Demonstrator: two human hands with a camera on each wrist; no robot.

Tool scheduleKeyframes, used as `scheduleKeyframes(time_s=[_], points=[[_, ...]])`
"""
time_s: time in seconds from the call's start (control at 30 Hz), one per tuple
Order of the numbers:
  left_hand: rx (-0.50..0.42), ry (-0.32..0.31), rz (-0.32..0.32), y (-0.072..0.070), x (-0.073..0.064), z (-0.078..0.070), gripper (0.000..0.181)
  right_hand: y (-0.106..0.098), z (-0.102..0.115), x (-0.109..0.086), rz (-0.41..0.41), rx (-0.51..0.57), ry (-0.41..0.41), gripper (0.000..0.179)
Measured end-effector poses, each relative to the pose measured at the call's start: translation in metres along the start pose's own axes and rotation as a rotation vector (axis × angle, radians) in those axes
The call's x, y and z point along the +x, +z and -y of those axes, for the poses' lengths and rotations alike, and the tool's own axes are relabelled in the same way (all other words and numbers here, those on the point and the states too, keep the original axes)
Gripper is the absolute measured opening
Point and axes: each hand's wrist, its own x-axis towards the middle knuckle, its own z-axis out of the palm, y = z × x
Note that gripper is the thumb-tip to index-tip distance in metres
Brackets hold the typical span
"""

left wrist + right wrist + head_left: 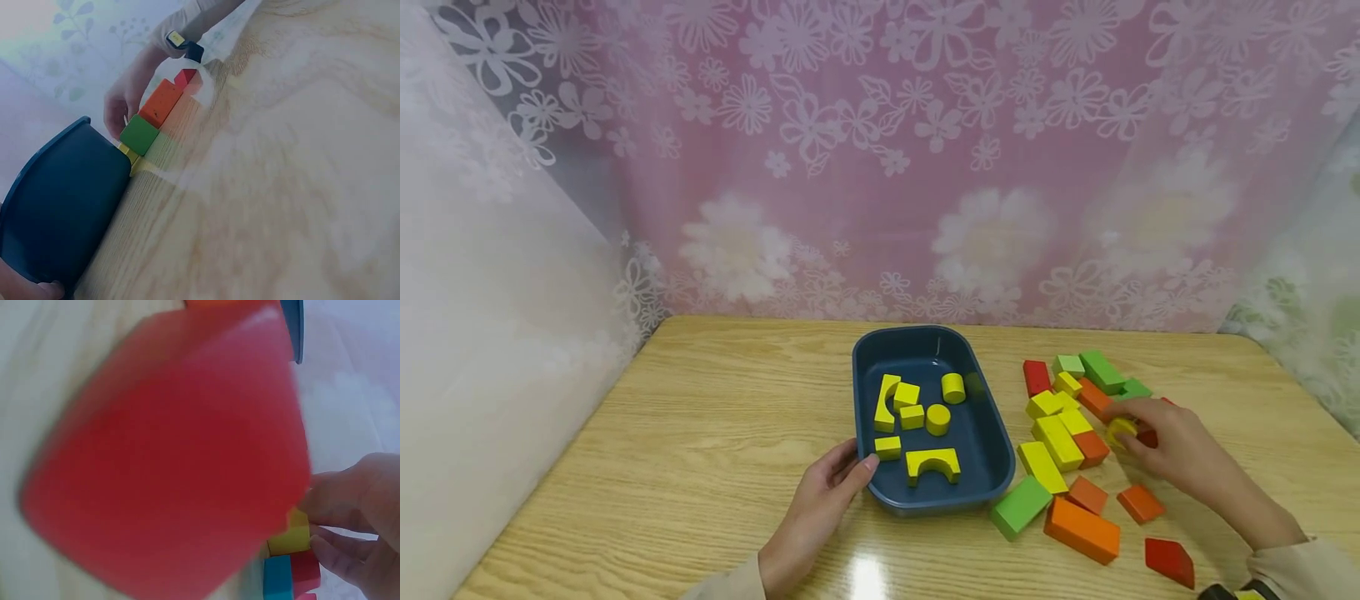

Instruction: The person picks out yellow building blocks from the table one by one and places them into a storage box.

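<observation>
A dark blue rectangular tray (988, 433) sits mid-table, holding several yellow blocks: cubes, cylinders such as this cylinder (937, 420), and arch blocks such as the near arch block (933, 463). My left hand (812, 512) grips the tray's near left rim, its thumb over the edge. At the right of the table, my right hand (1176, 446) pinches a yellow cylinder block (1121, 431) between thumb and fingers, over the scattered blocks. In the right wrist view, the right fingers (340, 506) are partly hidden behind a large, close red block (175, 456).
Right of the tray lie several loose blocks, among them a long yellow block (1057, 442), a green block (1022, 507), an orange block (1082, 530) and a red block (1169, 562). A floral curtain (925, 167) hangs behind the wooden table (700, 433).
</observation>
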Motion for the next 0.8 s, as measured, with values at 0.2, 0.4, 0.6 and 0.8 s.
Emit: scheduleKeyframes(time_s=[0.2, 0.4, 0.6, 0.8], points=[[0.018, -0.008, -0.005, 0.000, 0.000, 0.002, 0.074, 0.007, 0.002, -0.003, 0.017, 0.012, 0.042, 0.043], [0.022, -0.017, -0.014, 0.000, 0.000, 0.002, 0.077, 0.011, 0.003, -0.004, 0.001, 0.008, 0.052, 0.044], [0.020, -0.020, -0.010, 0.001, -0.001, 0.001, 0.077, 0.011, 0.004, -0.006, -0.001, 0.001, 0.057, 0.043], [0.019, -0.020, -0.006, 0.000, 0.000, 0.002, 0.077, 0.013, 0.003, -0.007, -0.025, 0.002, 0.042, 0.044]])
